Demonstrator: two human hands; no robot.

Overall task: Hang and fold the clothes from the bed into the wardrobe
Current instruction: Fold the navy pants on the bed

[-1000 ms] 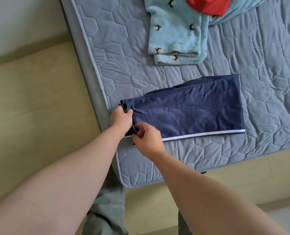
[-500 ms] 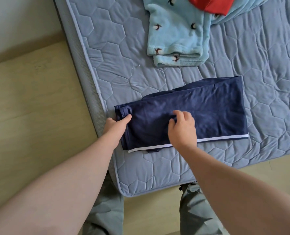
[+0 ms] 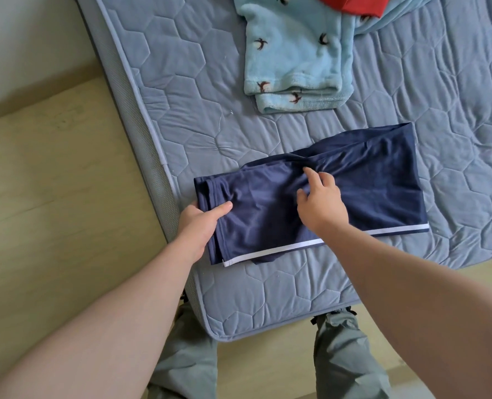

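Observation:
A navy garment with a white stripe along its near edge lies folded flat near the corner of the blue quilted bed. My left hand grips its left end at the mattress edge, thumb on top of the cloth. My right hand rests on the middle of the garment with fingers spread and lightly bent, pressing the fabric, which wrinkles ahead of the fingertips.
A light blue fleece garment with small bird prints lies folded farther up the bed, a red garment on top of it at the frame's upper edge. Pale wooden floor lies left of the bed. My grey trouser legs stand at the bed's foot.
My right hand left the garment's near left corner and slid rightward and away across the cloth to its middle. The left hand kept hold of the left end, now flattened.

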